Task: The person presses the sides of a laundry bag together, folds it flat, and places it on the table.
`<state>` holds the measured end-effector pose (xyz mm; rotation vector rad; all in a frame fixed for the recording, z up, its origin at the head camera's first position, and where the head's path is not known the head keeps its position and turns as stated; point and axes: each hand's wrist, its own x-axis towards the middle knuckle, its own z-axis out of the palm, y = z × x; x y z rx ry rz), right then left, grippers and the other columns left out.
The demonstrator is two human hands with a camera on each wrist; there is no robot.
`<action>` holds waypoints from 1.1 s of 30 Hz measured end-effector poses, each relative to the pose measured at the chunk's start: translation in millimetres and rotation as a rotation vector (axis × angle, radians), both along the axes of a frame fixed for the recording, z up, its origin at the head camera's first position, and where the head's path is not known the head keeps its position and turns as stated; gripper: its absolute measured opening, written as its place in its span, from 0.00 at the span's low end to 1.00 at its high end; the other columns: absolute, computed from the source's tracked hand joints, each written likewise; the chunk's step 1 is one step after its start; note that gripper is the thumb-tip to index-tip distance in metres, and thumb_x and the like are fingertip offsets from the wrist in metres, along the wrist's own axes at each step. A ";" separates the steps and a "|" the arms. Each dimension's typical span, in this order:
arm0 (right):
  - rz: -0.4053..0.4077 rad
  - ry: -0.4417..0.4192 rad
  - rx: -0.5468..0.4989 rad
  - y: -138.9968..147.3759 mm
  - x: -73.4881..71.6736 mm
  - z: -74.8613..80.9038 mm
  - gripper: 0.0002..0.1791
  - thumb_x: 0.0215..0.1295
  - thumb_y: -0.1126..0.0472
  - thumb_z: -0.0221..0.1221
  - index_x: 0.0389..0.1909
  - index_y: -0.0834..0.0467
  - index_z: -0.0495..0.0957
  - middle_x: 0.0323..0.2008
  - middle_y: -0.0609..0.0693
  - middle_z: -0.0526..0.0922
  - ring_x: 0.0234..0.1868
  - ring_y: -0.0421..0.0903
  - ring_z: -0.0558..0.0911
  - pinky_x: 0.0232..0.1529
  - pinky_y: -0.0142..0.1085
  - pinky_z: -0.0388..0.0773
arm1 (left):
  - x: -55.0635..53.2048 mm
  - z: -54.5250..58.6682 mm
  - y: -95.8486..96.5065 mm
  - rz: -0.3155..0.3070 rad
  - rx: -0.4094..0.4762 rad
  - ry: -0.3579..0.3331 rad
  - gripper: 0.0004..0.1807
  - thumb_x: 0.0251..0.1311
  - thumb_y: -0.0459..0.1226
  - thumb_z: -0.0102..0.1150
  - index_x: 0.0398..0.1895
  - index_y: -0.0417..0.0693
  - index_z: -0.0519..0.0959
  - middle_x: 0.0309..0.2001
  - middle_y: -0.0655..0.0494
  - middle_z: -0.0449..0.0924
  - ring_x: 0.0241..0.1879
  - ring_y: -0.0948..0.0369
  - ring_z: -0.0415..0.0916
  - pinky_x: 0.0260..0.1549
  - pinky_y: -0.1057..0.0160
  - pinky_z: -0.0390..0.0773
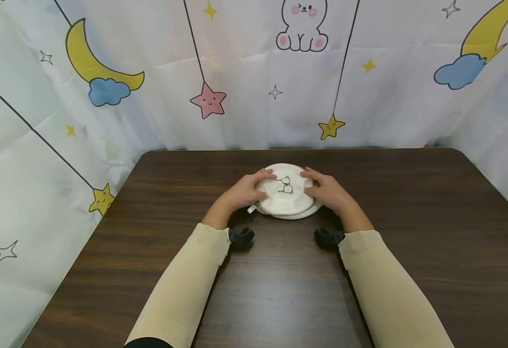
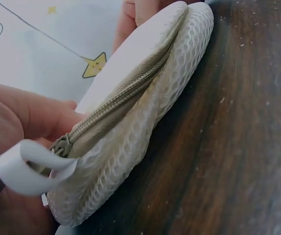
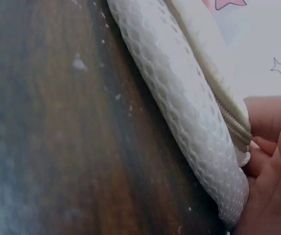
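Note:
A round, white mesh laundry bag (image 1: 285, 205) lies flat near the far edge of the table, with a small dark line drawing on its top. My left hand (image 1: 247, 190) holds its left side, fingers and thumb spread over the rim. On the opposite side my right hand (image 1: 329, 192) grips the rim the same way. The left wrist view shows a closed beige zipper (image 2: 118, 100) along the edge, its metal slider (image 2: 61, 145) and a white ribbon loop (image 2: 20, 169) beside my left thumb. In the right wrist view, honeycomb mesh (image 3: 179, 112) bulges below the zipper seam.
The dark wood-grain table (image 1: 280, 290) extends around the bag. Behind it hangs a white curtain (image 1: 254, 48) printed with moons, stars and a bear. Dark wrist devices (image 1: 241, 236) sit at both beige sleeve cuffs.

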<state>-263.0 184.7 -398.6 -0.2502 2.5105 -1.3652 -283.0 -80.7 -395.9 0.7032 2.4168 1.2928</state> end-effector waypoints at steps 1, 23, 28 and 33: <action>0.002 0.003 -0.003 0.7 0.6 -0.1 0.30 0.73 0.62 0.53 0.74 0.55 0.62 0.79 0.47 0.47 0.80 0.51 0.42 0.76 0.52 0.45 | 0.9 0.6 0.3 -0.004 -0.009 0.015 0.30 0.57 0.26 0.57 0.65 0.49 0.74 0.76 0.57 0.58 0.78 0.62 0.41 0.73 0.56 0.52; 0.143 0.095 0.046 9.2 5.3 0.6 0.38 0.63 0.53 0.65 0.74 0.48 0.63 0.80 0.43 0.42 0.79 0.54 0.42 0.72 0.60 0.49 | 11.7 6.3 10.5 -0.006 -0.145 0.148 0.18 0.54 0.35 0.56 0.50 0.52 0.75 0.76 0.53 0.56 0.78 0.55 0.46 0.66 0.53 0.64; 0.076 0.131 0.043 8.8 5.7 6.4 0.34 0.63 0.59 0.63 0.71 0.53 0.68 0.79 0.47 0.51 0.80 0.52 0.42 0.74 0.58 0.46 | 13.0 10.5 10.7 -0.015 -0.261 0.258 0.15 0.57 0.40 0.64 0.48 0.53 0.79 0.67 0.48 0.67 0.71 0.49 0.57 0.66 0.51 0.63; -0.040 0.192 0.030 8.4 6.2 11.6 0.26 0.70 0.65 0.51 0.68 0.56 0.70 0.76 0.49 0.58 0.79 0.51 0.47 0.75 0.56 0.47 | 18.5 16.9 14.8 0.037 -0.360 0.247 0.24 0.62 0.55 0.61 0.59 0.62 0.75 0.55 0.52 0.71 0.56 0.52 0.64 0.53 0.47 0.70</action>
